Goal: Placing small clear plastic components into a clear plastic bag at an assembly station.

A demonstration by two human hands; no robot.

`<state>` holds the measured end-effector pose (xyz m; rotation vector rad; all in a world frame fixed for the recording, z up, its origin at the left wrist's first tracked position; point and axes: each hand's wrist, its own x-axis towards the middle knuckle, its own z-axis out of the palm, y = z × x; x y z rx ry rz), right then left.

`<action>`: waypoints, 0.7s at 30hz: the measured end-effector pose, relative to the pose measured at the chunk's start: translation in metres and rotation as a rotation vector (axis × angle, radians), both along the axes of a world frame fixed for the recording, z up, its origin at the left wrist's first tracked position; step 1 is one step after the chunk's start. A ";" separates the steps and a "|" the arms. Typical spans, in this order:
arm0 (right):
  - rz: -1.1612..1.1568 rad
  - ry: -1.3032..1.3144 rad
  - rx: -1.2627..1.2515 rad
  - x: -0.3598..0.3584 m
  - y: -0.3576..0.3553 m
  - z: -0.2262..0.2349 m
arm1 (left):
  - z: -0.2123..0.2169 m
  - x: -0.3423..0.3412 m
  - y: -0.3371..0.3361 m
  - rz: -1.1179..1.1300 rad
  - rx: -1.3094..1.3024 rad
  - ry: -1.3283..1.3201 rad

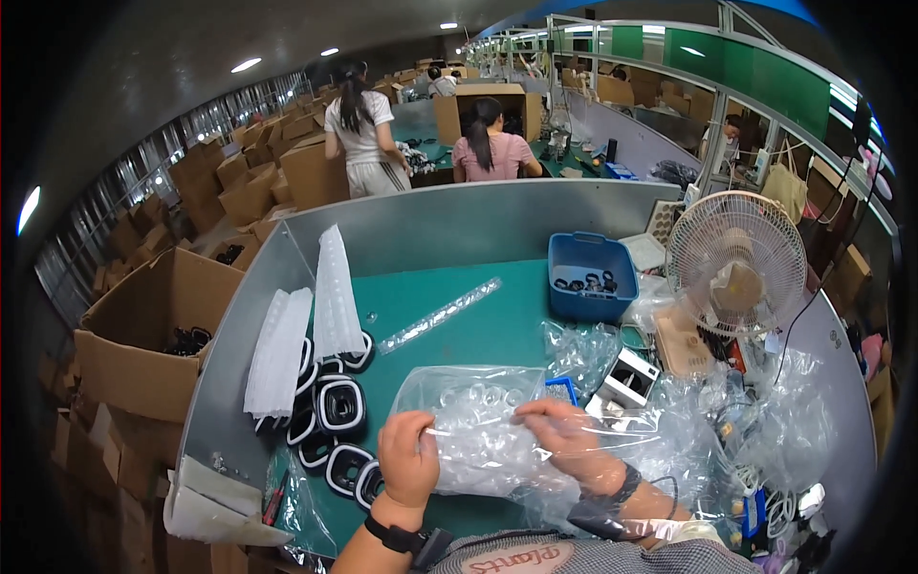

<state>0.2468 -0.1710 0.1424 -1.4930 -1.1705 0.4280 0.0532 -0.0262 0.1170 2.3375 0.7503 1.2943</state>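
A clear plastic bag [478,442] with several small transparent round pieces inside lies spread before me over the green tabletop. My left hand [409,455] is closed, pinching the bag's left edge between thumb and fingers. On the other side my right hand [566,438] grips the bag's upper right part, with plastic film draped over the wrist. Left of the bag sit several black square frames with white rims [340,406], some piled on each other. A small blue tray [561,389] shows partly behind the bag, next to my right hand.
A blue bin [591,277] holding black parts stands at the back right, beside a desk fan [736,263]. White foam sheets [279,352] lean at the left, and a clear strip [440,316] lies mid-table. Crumpled bags [784,411] crowd the right. Two people stand or sit beyond the partition [459,225].
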 end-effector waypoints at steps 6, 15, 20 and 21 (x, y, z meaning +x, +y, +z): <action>-0.472 0.377 0.158 0.077 -0.038 -0.040 | -0.002 0.009 0.003 -0.024 -0.138 -0.007; -1.081 0.904 -0.219 0.179 -0.229 -0.197 | -0.042 -0.046 0.018 0.103 -0.361 -0.212; -1.006 0.625 -0.928 0.178 -0.365 -0.353 | -0.057 -0.045 0.019 0.060 -0.458 -0.133; -1.022 0.762 -0.830 0.168 -0.359 -0.345 | -0.056 -0.045 0.016 0.068 -0.451 -0.122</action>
